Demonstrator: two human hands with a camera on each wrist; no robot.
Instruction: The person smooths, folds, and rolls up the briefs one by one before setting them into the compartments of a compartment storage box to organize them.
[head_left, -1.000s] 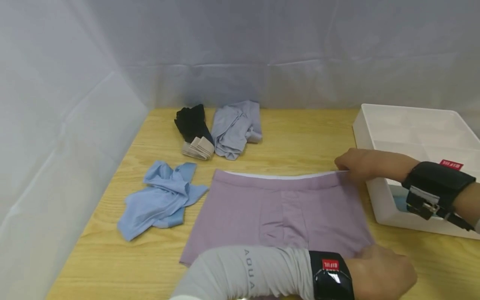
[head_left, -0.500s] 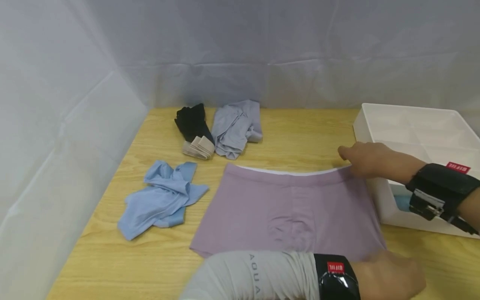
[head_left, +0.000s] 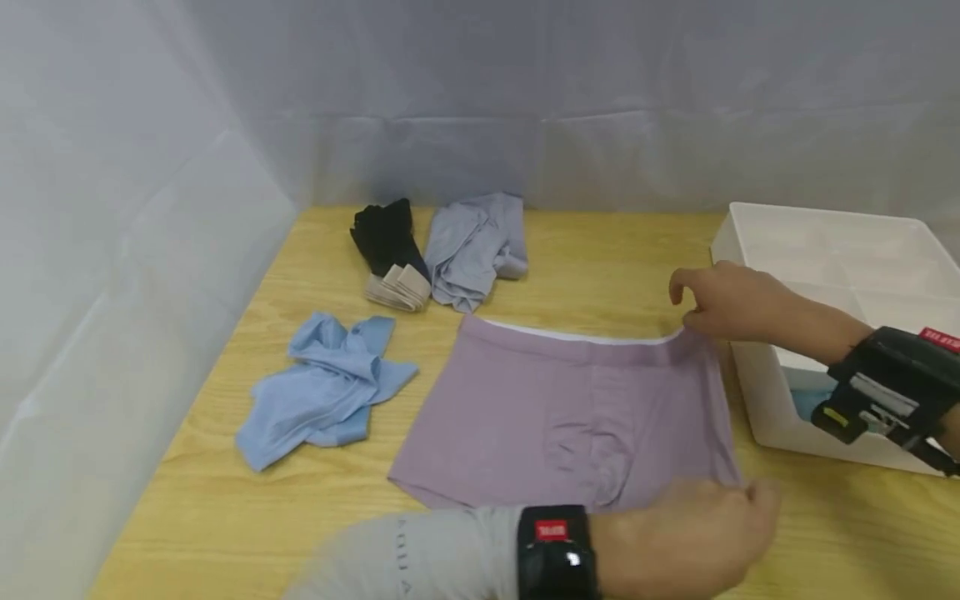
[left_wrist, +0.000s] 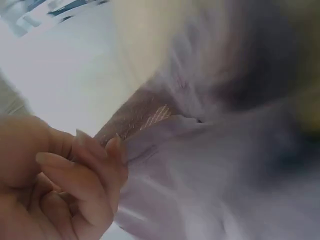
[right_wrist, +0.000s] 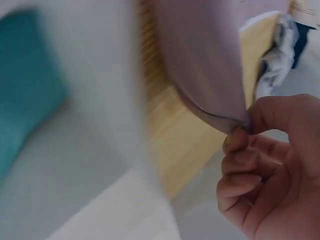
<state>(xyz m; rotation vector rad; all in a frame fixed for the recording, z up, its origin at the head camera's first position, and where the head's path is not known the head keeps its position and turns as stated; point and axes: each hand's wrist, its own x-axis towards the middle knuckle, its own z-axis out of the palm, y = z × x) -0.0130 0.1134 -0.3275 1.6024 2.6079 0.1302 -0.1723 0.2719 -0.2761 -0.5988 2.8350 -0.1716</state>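
Both hands on the right side of the purple boxers [head_left: 570, 408], laid flat mid-desk [head_left: 600, 250].

Right hand [head_left: 723, 300] pinches the far right waistband corner, and the left hand [head_left: 690, 533] has its grip on the near right leg hem, fingers curled round the cloth in the wrist view. I'd say keep both corners moving together and low so the fabric stays smooth instead of bunching. The white bin [head_left: 757, 392] sits just right of the boxers, divided into sections; one near section has something teal [head_left: 806, 404] in it, the far ones look bare.
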